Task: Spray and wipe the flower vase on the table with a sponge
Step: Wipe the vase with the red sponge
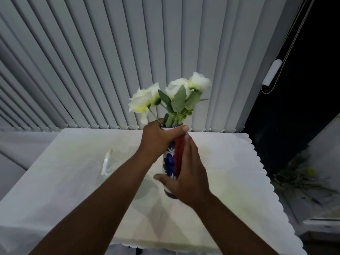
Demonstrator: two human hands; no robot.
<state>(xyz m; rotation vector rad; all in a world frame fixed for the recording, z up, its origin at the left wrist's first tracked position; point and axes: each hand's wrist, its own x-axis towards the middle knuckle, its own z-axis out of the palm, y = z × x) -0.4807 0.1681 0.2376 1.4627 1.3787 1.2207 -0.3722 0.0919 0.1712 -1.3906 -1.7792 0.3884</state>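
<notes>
A white vase (169, 159) with blue flower patterns stands at the middle of the table (230, 162), holding white roses (165, 94) with green leaves. My left hand (158, 138) grips the vase's neck just under the rim. My right hand (185, 168) presses a reddish sponge (178, 153) flat against the vase's right side; most of the sponge is hidden under my fingers. A clear spray bottle (107, 164) lies blurred on the table to the left of my left forearm.
A white scalloped cloth covers the table. Grey vertical blinds (128, 61) hang right behind the table's far edge. On the right are a dark window pane, a blind cord and a leafy plant (301, 179) on the floor.
</notes>
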